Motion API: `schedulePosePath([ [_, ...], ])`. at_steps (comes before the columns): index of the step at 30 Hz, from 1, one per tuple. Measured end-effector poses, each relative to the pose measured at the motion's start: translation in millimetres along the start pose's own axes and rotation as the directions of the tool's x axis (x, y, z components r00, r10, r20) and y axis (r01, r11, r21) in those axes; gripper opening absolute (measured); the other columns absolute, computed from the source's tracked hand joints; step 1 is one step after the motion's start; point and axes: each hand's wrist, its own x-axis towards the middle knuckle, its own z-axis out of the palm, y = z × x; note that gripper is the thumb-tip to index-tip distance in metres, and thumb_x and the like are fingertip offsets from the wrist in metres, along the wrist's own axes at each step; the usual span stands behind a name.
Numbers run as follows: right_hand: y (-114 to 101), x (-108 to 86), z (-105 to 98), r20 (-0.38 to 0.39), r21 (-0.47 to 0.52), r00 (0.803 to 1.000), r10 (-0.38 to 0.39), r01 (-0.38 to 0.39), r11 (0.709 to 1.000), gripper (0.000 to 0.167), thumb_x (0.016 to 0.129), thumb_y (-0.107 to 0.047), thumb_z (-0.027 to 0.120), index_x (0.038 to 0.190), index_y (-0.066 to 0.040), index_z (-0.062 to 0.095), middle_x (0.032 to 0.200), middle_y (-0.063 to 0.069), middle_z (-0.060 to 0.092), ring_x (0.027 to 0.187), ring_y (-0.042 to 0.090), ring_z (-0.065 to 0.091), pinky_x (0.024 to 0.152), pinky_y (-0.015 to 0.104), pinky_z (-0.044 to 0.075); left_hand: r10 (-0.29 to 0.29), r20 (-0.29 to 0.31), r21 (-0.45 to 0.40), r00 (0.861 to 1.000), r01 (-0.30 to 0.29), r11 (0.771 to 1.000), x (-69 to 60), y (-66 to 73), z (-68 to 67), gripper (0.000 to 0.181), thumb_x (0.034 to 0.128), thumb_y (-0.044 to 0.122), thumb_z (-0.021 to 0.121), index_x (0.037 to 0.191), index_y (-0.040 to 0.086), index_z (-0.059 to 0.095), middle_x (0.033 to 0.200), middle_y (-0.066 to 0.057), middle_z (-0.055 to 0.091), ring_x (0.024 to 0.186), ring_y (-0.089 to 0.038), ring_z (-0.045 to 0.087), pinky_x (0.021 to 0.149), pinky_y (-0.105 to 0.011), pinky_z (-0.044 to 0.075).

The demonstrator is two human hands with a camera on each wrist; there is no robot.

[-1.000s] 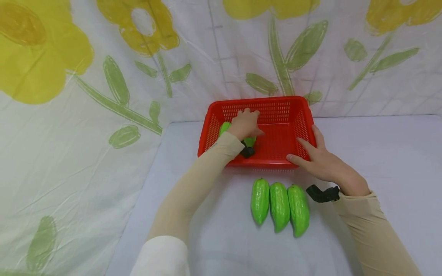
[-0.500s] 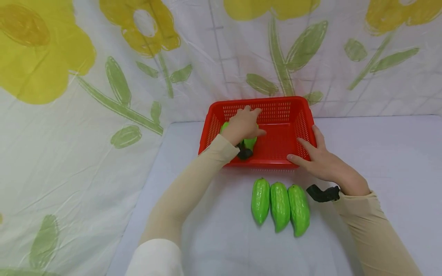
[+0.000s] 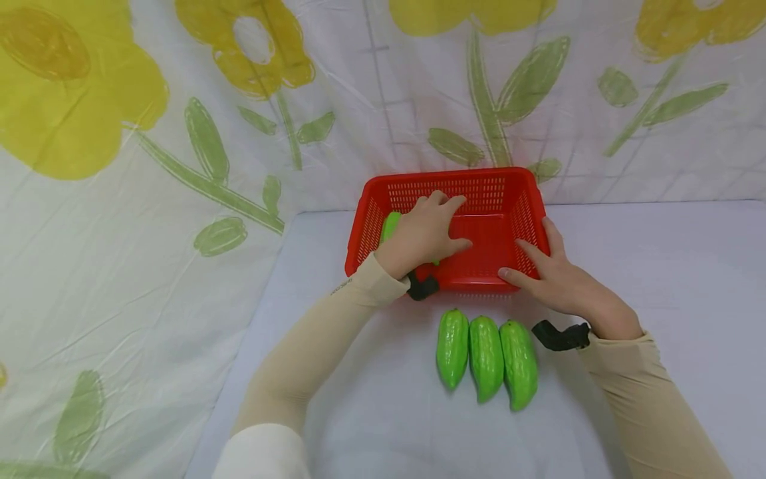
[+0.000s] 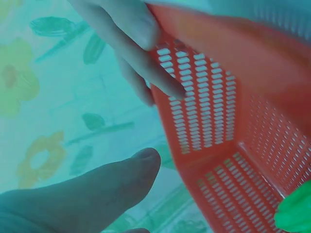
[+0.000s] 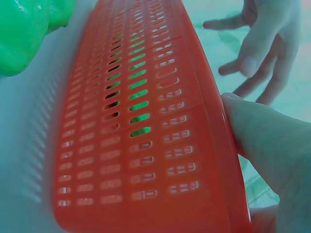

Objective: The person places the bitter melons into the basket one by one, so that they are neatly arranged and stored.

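Note:
In the head view, my left hand (image 3: 421,233) hovers above the left half of a red plastic basket (image 3: 479,285), its fingers spread and nothing in them. Under it, a glossy green elongated vegetable (image 3: 390,225) shows inside the basket; the hand hides most of what lies there. At the basket's front right corner, my right hand (image 3: 565,283) grips the rim (image 5: 214,97), some fingers reaching over it and another along the outside. Three similar ridged green vegetables (image 3: 486,359) lie side by side on the table in front of the basket.
A pale cloth covers the table (image 3: 383,426). Behind and to the left hangs a white curtain (image 3: 335,73) with painted yellow flowers and green leaves, close to the basket's back wall. A black wrist camera (image 3: 560,335) sits on my right wrist.
My left hand has drawn back a little toward the front of the basket, fingers still spread and holding nothing. My right hand, the basket and the three vegetables on the table keep their places.

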Motion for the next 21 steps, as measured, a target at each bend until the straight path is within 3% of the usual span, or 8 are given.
schedulePosePath([
  [10, 0, -0.8, 1, -0.003, -0.019, 1.0, 0.003, -0.003, 1.0, 0.099, 0.1, -0.067, 0.05, 0.166, -0.002, 0.014, 0.167, 0.018, -0.034, 0.133, 0.062, 0.041, 0.095, 0.072, 0.05, 0.064, -0.091, -0.032, 0.994, -0.067, 0.997, -31.6, 5.9, 8.7, 0.078, 0.0941, 0.05, 0.073, 0.159, 0.02, 0.042, 0.157, -0.01, 0.045, 0.135, -0.031, 0.052, 0.09, -0.047, 0.061],
  [21, -1, -1.3, 2, -0.012, -0.015, 1.0, -0.006, 0.006, 1.0, 0.097, 0.101, -0.064, 0.051, 0.165, -0.001, 0.015, 0.167, 0.019, -0.033, 0.136, 0.062, 0.038, 0.096, 0.073, 0.049, 0.109, -0.135, -0.083, 0.985, -0.12, 0.989, -66.0, 10.0, 21.5, 0.075, 0.0938, 0.049, 0.074, 0.157, 0.022, 0.045, 0.155, -0.008, 0.046, 0.139, -0.026, 0.048, 0.084, -0.046, 0.063],
])
